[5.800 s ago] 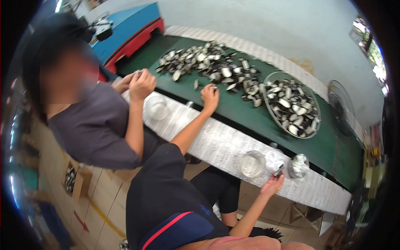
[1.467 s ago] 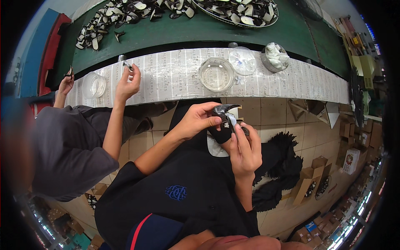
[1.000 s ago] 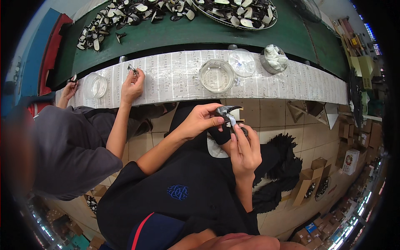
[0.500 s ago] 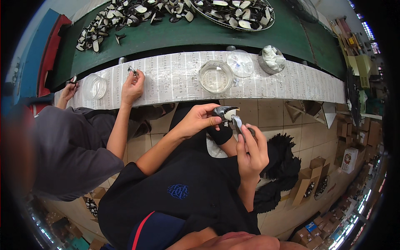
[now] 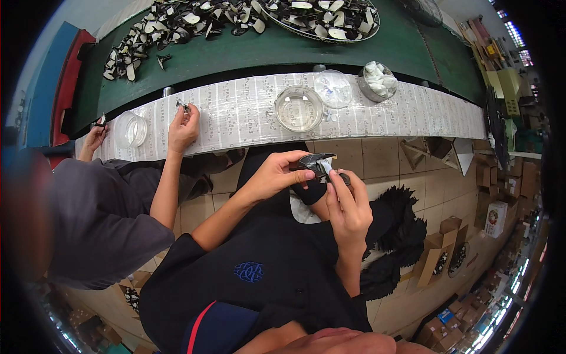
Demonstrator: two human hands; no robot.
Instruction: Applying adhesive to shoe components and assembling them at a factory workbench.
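Observation:
Above my lap, my left hand [image 5: 277, 176] pinches a glossy black shoe heel [image 5: 312, 160] between thumb and fingers. My right hand [image 5: 350, 207] is closed around a small piece with a pale tip [image 5: 326, 167] and a dark end. That pale tip touches the heel's near right side. Fingers cover much of the small piece, so its exact kind is unclear. On the bench beyond my hands stand a round glass bowl [image 5: 299, 125] of clear liquid and a metal tin [image 5: 383, 98] filled with white wads.
A clear lid [image 5: 333, 100] lies between bowl and tin. Black-and-white heels [image 5: 154, 29] are heaped on the green conveyor [image 5: 194, 58], with more in a large round tray [image 5: 348, 41]. At left, a co-worker's hand [image 5: 184, 130] holds a small part beside another clear tub [image 5: 131, 130].
My right hand has moved slightly left and up, bringing the pale-tipped piece from beside the heel onto it. The heel has tilted, hiding most of its white side.

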